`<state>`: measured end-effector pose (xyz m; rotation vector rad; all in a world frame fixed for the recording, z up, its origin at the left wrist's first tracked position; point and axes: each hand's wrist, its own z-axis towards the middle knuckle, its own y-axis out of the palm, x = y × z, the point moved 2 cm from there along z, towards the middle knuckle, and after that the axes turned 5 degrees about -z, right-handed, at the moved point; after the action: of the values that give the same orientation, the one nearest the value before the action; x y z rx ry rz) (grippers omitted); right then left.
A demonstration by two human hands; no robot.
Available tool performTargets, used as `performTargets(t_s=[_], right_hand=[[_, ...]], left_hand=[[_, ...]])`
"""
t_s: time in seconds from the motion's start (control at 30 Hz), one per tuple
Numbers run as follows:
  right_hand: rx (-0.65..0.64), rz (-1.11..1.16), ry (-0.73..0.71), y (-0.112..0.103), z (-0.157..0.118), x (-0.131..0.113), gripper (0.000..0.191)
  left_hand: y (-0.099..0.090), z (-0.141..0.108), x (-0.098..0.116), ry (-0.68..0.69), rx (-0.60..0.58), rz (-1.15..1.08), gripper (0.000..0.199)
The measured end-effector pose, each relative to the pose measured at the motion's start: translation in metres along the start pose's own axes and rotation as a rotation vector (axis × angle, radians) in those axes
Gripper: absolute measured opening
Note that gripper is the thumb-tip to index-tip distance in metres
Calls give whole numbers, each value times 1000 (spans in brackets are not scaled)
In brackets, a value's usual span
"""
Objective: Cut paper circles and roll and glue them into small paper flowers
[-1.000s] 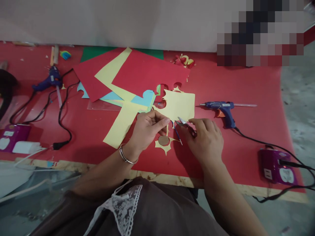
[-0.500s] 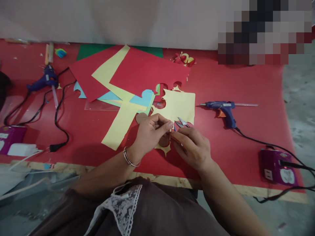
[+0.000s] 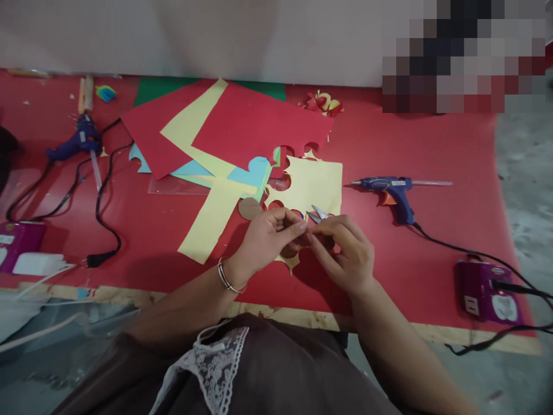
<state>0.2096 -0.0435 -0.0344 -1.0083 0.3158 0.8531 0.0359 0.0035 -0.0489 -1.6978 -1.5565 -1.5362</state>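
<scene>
My left hand (image 3: 273, 236) is closed in a pinch, its thumb pressed to the fingers. My right hand (image 3: 348, 253) pinches right beside it, the fingertips of both almost touching. Whatever lies between them is too small to make out. Just beyond my right fingers, scissors (image 3: 318, 214) show their slightly parted blades over a yellow paper sheet (image 3: 318, 183) with rounded cut-outs along its edges. Part of that sheet is covered by my hands. A brown disc (image 3: 249, 208) lies by the back of my left hand.
Red sheets (image 3: 259, 124), a yellow strip (image 3: 211, 222) and blue paper (image 3: 259, 167) overlap behind my hands. One glue gun (image 3: 391, 193) lies at right, wired to a purple box (image 3: 488, 292). Another glue gun (image 3: 82, 138) with cables is at left. Paper scraps (image 3: 322, 104) sit at the back.
My right fingertips have moved up to meet the left ones. My left hand has shifted slightly, showing more of the brown disc. The scissors stay nearly in place.
</scene>
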Motion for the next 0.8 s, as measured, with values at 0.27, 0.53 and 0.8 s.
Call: performTargets(t_s=[0.27,0.53,0.8], right_hand=[[14,50,181,-2,4,2,7],[18,86,279,0,2,4,5],[8,132,391,2,1,8,9]], left_hand=[[3,-1,-2,-58,-35,-98,29],[4,-1,-1,42,47,-36,29],[1,-2,-3,268,110,141,18]])
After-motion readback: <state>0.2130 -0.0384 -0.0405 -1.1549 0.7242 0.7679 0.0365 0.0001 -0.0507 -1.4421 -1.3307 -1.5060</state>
